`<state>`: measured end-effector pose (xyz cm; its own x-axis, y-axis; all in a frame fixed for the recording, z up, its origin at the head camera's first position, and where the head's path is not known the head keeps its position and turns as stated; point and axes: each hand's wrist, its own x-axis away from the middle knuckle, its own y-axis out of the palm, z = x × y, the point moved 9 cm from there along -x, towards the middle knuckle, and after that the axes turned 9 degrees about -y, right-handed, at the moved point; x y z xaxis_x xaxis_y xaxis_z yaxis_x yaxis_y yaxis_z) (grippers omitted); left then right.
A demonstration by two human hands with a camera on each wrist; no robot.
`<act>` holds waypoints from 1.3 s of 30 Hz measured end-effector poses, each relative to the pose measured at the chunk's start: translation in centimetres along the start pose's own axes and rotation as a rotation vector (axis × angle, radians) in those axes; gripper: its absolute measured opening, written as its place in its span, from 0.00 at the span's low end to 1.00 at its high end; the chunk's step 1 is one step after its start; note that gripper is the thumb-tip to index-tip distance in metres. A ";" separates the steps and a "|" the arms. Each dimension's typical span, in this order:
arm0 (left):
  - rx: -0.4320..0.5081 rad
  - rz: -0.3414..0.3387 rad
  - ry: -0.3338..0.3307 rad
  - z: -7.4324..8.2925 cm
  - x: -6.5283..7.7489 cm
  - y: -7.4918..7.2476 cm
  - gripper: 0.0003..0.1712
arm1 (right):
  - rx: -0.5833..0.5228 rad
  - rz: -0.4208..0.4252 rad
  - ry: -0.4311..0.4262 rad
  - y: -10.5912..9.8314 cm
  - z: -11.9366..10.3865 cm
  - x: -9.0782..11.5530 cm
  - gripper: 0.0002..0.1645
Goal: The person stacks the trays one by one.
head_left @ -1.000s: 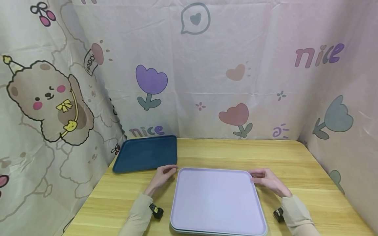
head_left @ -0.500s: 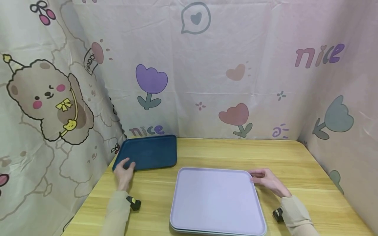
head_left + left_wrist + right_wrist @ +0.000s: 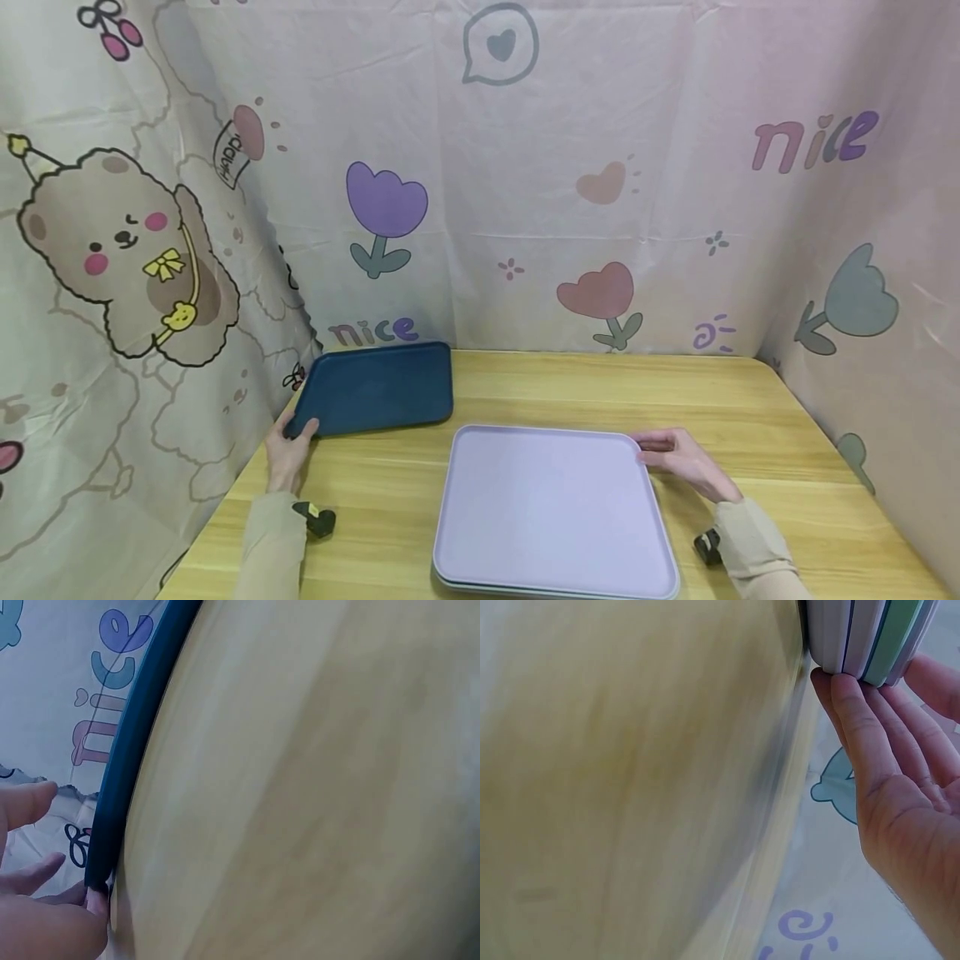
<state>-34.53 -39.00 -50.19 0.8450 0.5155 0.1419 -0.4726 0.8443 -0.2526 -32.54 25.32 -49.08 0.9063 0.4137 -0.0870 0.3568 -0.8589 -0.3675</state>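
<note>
A dark blue rectangular tray [image 3: 375, 387] lies at the back left of the table, seen edge-on in the left wrist view. My left hand [image 3: 286, 450] is at its near left corner, thumb at the near edge, the other fingers by the left side. In the left wrist view, one fingertip meets the tray's corner while other fingers stand apart. A stack of trays, topped by a lavender tray [image 3: 555, 512], lies front centre. Fingertips of my right hand [image 3: 686, 462] touch the stack's far right corner. A green tray [image 3: 894, 637] shows among the stacked edges.
The wooden table [image 3: 787, 467] ends at a printed curtain [image 3: 510, 167] that hangs behind and along both sides. Small black cameras sit on both wrists, the left camera [image 3: 318, 521] over the tabletop.
My left hand has moved left from beside the lavender tray to the dark blue tray's near left corner. My right hand and the stack have stayed in place.
</note>
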 end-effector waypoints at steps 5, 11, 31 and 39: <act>-0.052 -0.028 -0.021 0.1 0.1 0.7 0.40 | 0.015 0.009 0.013 -0.1 0.0 0.0 0.32; -0.133 -0.100 -0.029 0.3 0.3 2.1 0.36 | 0.008 0.004 0.004 0.0 -0.1 0.0 0.32; -0.316 -0.335 0.120 2.9 2.8 9.1 0.28 | 0.023 0.011 0.016 -0.1 0.2 0.0 0.32; -0.310 -0.412 0.128 3.2 3.9 12.0 0.28 | 0.015 0.010 0.012 -0.1 0.2 0.0 0.32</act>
<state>-37.70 -26.34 -49.62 0.9780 0.1122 0.1758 -0.0157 0.8802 -0.4743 -32.65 25.48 -49.22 0.9124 0.4015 -0.0792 0.3445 -0.8581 -0.3809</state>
